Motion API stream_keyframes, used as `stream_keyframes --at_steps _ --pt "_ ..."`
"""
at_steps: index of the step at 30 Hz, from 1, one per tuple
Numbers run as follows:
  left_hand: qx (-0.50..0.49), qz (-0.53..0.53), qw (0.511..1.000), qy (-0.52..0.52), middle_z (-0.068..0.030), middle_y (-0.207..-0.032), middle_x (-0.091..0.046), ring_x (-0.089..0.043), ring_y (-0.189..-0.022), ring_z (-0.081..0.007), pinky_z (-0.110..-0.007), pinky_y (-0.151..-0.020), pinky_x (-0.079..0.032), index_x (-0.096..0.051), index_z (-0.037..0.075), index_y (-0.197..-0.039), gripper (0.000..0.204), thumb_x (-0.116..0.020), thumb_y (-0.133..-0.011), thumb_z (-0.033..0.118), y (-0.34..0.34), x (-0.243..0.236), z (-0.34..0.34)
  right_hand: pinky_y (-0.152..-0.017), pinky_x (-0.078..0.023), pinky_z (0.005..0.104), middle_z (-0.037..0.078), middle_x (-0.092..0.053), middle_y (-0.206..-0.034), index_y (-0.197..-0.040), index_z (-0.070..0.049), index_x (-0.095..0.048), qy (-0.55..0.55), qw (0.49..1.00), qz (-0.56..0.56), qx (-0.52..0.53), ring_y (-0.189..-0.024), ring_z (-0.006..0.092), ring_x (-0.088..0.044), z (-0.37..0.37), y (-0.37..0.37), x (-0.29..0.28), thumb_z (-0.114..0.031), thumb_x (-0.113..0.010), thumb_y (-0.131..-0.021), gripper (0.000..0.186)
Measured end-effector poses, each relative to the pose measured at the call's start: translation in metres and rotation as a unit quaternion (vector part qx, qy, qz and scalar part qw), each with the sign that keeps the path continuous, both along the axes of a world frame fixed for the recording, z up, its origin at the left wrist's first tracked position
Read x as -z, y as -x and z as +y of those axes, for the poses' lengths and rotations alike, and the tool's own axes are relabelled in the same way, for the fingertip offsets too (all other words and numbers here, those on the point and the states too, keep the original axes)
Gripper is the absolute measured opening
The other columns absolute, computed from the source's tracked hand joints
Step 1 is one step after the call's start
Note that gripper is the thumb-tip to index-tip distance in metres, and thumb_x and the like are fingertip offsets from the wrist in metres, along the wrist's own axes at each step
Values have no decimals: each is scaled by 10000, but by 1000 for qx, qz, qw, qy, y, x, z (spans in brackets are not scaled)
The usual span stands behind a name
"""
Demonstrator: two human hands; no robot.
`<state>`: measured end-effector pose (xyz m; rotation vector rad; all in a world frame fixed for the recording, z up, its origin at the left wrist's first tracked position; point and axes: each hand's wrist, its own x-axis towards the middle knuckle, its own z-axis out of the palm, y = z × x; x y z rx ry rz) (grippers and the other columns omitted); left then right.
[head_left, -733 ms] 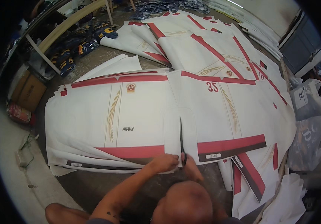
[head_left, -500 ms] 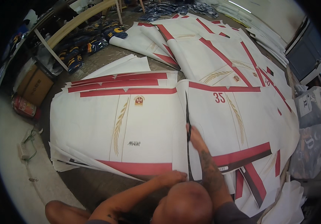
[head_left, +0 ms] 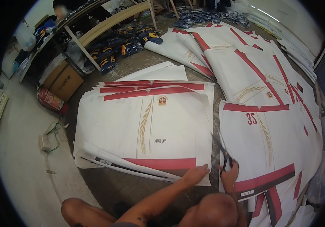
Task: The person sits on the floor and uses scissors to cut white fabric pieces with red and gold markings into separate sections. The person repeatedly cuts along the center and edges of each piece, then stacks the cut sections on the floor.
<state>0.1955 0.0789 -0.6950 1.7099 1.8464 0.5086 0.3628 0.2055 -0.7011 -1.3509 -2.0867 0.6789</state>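
Observation:
My right hand [head_left: 229, 177] is wrapped round black-handled scissors [head_left: 226, 156], their blades apart and pointing away from me. They lie over the gap between two white printed sheets. My left hand [head_left: 198, 174] pinches the near right corner of the left sheet [head_left: 173, 128]. That sheet has red bands at top and bottom, a gold leaf motif and a small crest, and rests on a stack of similar sheets. Right of the scissors lies the other sheet [head_left: 238, 140], with red bands, a red number and a gold leaf motif. My fingertips are small and partly hidden.
More printed sheets [head_left: 245, 83] spread over the floor at the back right. Bagged dark garments [head_left: 128, 41] lie under a wooden-railed table [head_left: 113, 23] at the back left. A cardboard box [head_left: 63, 80], a red fire extinguisher [head_left: 50, 99] and a power socket [head_left: 45, 142] stand along the left.
The two sheets, joined at the far end before, are now apart with floor showing between them. My right hand has drawn the scissors nearer to me. The whole view has shifted.

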Motion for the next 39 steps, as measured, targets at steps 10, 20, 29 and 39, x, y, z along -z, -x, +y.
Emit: stream_keyframes --at_steps 10,20,29,39 --pt "-21 -22 995 93 -165 -1134 -589 -570 -1050 -356 -470 -872 -491 -627 28 -1112 373 -620 -901 335 1 34 -39 -937 -418 468 220 -641 -1076 -1017 59 -606 -44 999 6 22 -1053 424 -560 12 -29 60 90 -603 -679 340" --pt "-309 -547 777 38 -198 -1470 -385 -367 -1368 -305 -389 -1134 -313 -140 51 -1544 849 -649 -931 343 -73 30 -28 -838 -505 285 144 -700 -1110 -1004 18 -627 546 721 290 -314 -890 182 -656 56 177 -70 -38 -687 -717 299" --pt "-602 -620 453 -217 -110 -1209 -578 -549 -1130 -282 -473 -996 -463 -525 48 -1259 480 -628 -938 388 92 25 -42 -824 -506 308 84 -726 -1026 -962 -3 -587 410 805 180 -390 -890 132 -635 61 104 -59 -61 -754 -815 229" --pt "-735 -523 410 -134 -146 -1205 -604 -590 -1111 -312 -526 -979 -484 -561 41 -1207 355 -543 -972 306 267 85 -202 -756 -503 434 172 -678 -951 -986 -29 -629 44 999 -20 -7 -885 379 -642 199 -9 -24 7 -680 -711 282"
